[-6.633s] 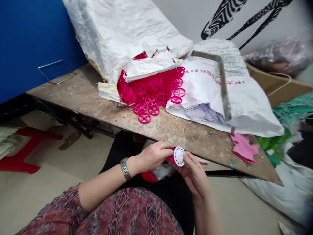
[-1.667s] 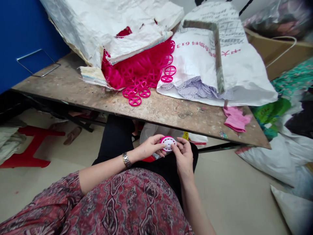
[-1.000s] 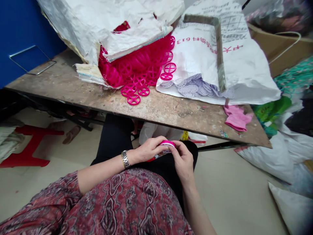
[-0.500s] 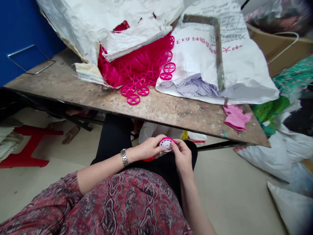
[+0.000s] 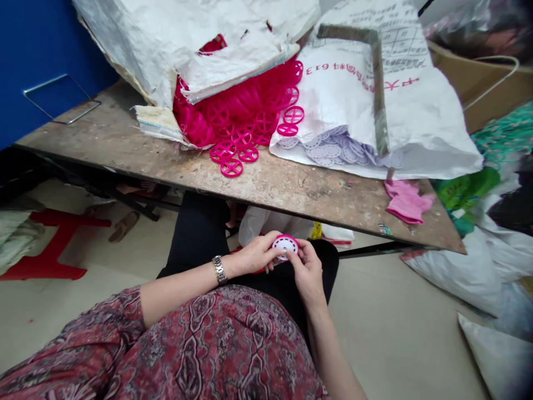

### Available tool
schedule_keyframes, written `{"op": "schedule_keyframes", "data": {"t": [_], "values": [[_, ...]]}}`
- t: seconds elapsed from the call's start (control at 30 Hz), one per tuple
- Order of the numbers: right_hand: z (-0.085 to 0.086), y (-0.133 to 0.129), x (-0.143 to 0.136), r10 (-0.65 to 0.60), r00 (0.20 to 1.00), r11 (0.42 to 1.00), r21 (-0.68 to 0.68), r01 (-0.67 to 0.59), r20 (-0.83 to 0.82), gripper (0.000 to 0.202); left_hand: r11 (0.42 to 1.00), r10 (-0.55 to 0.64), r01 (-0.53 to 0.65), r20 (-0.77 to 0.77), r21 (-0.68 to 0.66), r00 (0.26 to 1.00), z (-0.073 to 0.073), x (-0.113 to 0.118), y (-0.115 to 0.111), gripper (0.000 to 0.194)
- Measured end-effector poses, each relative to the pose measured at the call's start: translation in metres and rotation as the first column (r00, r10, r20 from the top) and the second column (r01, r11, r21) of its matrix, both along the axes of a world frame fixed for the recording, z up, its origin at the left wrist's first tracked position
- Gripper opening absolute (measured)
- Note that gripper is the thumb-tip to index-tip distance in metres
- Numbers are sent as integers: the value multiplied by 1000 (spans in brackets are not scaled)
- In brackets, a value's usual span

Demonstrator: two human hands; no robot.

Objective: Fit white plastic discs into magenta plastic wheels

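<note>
Over my lap, a round piece (image 5: 285, 243) with a pink rim and a pale disc with slots is held between both hands. My left hand (image 5: 261, 253), with a metal watch on the wrist, grips its left side, thumb near the lower edge. My right hand (image 5: 307, 269) pinches its lower right side, the thumb on the disc's lower part. On the table, pink cross-spoked rings (image 5: 231, 167) spill from a torn white sack (image 5: 137, 50). Pale lilac discs (image 5: 333, 147) lie at the mouth of a printed white sack (image 5: 333, 83).
The worn tabletop (image 5: 166, 158) runs across in front of my knees. A pink cloth (image 5: 408, 201) lies near its right end. A red stool (image 5: 54, 244) stands at the left, white sacks (image 5: 466, 272) lie at the right, and a cardboard box (image 5: 458, 78) sits behind.
The view has shifted slightly, moving the table and sacks a little rightward. My right thumb has slid down and left over the disc, showing more of its face.
</note>
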State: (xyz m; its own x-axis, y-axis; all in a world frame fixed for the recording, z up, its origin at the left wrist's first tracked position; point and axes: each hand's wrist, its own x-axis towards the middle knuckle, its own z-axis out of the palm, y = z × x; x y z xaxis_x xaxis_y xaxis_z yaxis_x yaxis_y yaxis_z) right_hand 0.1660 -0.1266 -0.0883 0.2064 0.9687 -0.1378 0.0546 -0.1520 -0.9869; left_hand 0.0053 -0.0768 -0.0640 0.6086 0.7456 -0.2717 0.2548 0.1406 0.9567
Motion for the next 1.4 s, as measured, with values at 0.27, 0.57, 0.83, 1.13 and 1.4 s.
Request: {"op": "schedule_keyframes", "data": {"t": [0.27, 0.57, 0.83, 1.13, 1.4], "values": [[-9, -4, 2, 40, 995, 999, -30, -43, -87, 32, 998, -12, 11, -26, -59, 1000, -1, -1, -6, 41], [-8, -19, 11, 38, 993, 999, -14, -40, -111, 37, 994, -99, 103, -103, 38, 990, 14, 1, -18, 41], [-6, -22, 11, 27, 994, 1000, 1, -27, -108, 39, 992, -117, 121, -120, 29, 986, 20, 1, -21, 37], [-5, -24, 12, -7, 997, 1000, -3, 7, -75, 42, 991, -124, 128, -110, 30, 986, 14, 2, -19, 39], [-2, -22, 9, -13, 995, 1000, 5, 14, -99, 42, 991, -124, 130, -106, 44, 987, 15, 1, -18, 39]]}}
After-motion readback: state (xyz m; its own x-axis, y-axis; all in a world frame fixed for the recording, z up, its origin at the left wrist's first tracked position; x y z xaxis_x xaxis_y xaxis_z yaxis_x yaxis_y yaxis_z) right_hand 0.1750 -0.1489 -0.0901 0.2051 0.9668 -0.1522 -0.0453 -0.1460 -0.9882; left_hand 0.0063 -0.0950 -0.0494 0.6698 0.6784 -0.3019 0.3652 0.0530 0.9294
